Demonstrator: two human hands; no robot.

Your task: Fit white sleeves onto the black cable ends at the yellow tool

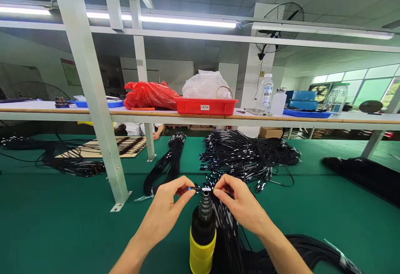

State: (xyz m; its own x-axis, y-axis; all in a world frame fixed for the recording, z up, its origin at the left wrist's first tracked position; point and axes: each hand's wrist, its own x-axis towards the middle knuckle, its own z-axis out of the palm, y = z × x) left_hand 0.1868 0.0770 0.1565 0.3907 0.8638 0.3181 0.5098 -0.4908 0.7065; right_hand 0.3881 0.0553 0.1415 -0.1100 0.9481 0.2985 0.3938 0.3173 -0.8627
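Above the green counter [62, 224], a thin cable end [200, 189] is held level between both hands, left hand [168, 201] and right hand [233, 199] each pinched shut on it, so it sits just over the black-and-yellow tool [203, 236]; loose cables [243, 153] are heaped behind, within reach.

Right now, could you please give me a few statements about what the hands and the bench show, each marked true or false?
1. Both hands, left hand and right hand, pinch one thin cable end between them. True.
2. A yellow and black tool stands just below the cable end. True.
3. The bench mat is red. False: it is green.
4. The red tray lies on the mat. False: it sits on the shelf above.
5. A heap of black cables lies beyond the hands. True.
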